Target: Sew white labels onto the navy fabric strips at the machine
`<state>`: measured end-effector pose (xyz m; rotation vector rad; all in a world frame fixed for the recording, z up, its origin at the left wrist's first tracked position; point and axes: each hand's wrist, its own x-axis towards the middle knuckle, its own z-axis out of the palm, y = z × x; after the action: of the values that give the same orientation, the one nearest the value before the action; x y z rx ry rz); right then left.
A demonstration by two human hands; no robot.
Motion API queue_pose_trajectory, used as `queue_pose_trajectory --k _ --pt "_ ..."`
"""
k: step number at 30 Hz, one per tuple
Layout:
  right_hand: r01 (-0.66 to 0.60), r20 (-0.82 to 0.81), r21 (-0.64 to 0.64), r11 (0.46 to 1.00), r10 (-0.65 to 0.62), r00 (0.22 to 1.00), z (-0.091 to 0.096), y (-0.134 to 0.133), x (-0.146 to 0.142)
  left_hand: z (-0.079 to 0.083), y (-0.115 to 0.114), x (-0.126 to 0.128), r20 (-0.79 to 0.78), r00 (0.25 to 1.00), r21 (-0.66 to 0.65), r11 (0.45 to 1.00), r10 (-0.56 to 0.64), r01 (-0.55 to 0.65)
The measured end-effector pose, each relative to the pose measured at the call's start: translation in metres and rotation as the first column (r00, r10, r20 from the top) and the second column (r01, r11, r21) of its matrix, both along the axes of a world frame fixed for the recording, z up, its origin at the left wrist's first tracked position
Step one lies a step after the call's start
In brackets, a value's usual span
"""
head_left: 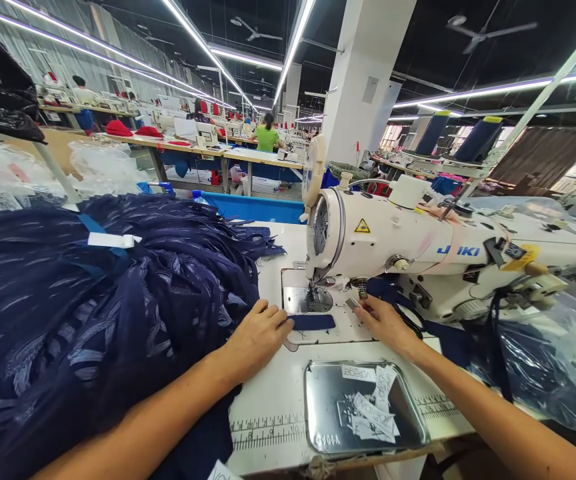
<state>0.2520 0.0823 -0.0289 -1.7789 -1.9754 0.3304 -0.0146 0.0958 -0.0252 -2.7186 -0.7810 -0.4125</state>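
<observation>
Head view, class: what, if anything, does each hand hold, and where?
Left hand touches the navy strip at its left end; grip unclear. Right hand pinches a small grey piece by its right end.

- Left hand [262,333]: one, fingers curled at the near end of a navy strip [318,323]; grip unclear.
- Right hand [387,323]: one, pinching a small pale tag [353,303] beside the needle area.
- Sewing machine [368,230]: white, blue lettering, yellow warning triangle.
- Navy fabric [143,287]: large patterned heap, left of the machine.
- Metal tray [321,407]: shallow, rounded corners, bearing loose white labels [373,420].
- Thread cones [483,140]: two, dark blue, above the machine.
- Person in green top [267,138]: background, among worktables.
</observation>
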Motion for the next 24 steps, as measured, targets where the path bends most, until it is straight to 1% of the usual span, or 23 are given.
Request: queue_pose_trajectory --k 4,7,9,10,12,15,17,19,21,24 --pt "-0.067 -0.128 0.066 0.996 0.075 0.989 0.002 -0.016 -0.011 0.001 0.001 0.002 0.067 0.995 -0.015 0.997 0.071 -0.070" --pt "-0.109 -0.186 0.078 0.991 0.121 0.975 0.008 -0.028 -0.023 0.003 0.000 0.003 0.078 0.993 -0.007 0.996 0.090 -0.090" --pt "-0.134 -0.218 0.073 0.988 0.147 0.965 0.012 -0.035 -0.031 0.004 0.000 0.003 0.112 0.988 -0.017 0.995 0.102 -0.101" --pt "-0.152 -0.233 0.068 0.986 0.164 0.958 0.014 -0.039 -0.034 0.005 0.000 0.003 0.146 0.983 -0.043 0.993 0.111 -0.106" --pt "-0.194 -0.267 0.058 0.979 0.202 0.942 0.017 -0.045 -0.041 0.005 -0.001 0.002 0.224 0.965 -0.152 0.983 0.136 -0.103" --pt "-0.266 -0.319 0.044 0.963 0.266 0.910 0.019 -0.051 -0.049 0.006 0.000 0.000 0.303 0.935 -0.358 0.931 0.184 -0.067" --pt "-0.300 -0.351 0.030 0.953 0.291 0.890 0.019 -0.051 -0.053 0.007 0.000 0.000 0.335 0.917 -0.442 0.896 0.216 -0.049" --pt "-0.312 -0.378 0.019 0.950 0.296 0.877 0.018 -0.050 -0.056 0.008 -0.001 0.000 0.363 0.892 -0.483 0.873 0.270 -0.068" --pt "-0.306 -0.396 0.008 0.952 0.284 0.873 0.016 -0.047 -0.059 0.008 -0.001 0.001 0.378 0.865 -0.500 0.859 0.331 -0.110" --pt "-0.297 -0.407 -0.014 0.955 0.266 0.874 0.012 -0.041 -0.062 0.005 0.000 0.002 0.350 0.863 -0.488 0.858 0.364 -0.163"
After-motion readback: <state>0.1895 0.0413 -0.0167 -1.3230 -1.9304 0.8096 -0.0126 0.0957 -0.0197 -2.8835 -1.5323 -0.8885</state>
